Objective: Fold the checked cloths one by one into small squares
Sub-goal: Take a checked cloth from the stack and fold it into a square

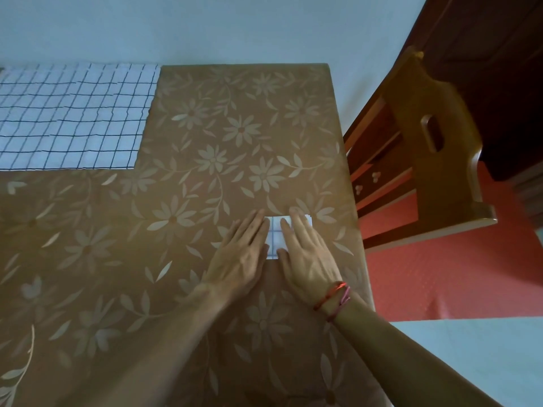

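A small folded checked cloth (276, 239), white with thin dark lines, lies on the table near its right edge. My left hand (239, 257) rests flat with its fingers on the cloth's left side. My right hand (305, 254), with red threads at the wrist, presses flat on the cloth's right side. Both hands cover most of the cloth, and only a strip shows between them. A large unfolded checked cloth (70, 118) lies spread at the far left of the table.
The table wears a brown cloth with pale flowers (205, 142). A wooden chair (426, 160) stands close beyond the table's right edge over a red floor (440, 274). A pale wall runs behind the table.
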Action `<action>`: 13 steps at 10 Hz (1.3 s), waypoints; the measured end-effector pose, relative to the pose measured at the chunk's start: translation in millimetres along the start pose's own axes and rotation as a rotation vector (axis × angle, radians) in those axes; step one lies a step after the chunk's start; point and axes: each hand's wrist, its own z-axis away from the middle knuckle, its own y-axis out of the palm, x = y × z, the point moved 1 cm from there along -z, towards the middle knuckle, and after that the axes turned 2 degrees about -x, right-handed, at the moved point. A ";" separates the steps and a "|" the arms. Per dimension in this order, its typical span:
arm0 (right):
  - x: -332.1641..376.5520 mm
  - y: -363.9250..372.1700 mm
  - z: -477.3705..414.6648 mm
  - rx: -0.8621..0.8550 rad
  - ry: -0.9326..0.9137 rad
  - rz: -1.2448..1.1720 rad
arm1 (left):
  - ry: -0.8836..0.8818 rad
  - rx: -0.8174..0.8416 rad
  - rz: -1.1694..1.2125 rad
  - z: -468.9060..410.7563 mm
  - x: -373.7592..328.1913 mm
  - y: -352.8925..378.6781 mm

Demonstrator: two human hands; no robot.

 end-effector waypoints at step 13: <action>22.7 -66.4 -29.3 -0.319 0.029 -0.284 | -0.840 0.084 0.500 -25.4 15.9 -20.8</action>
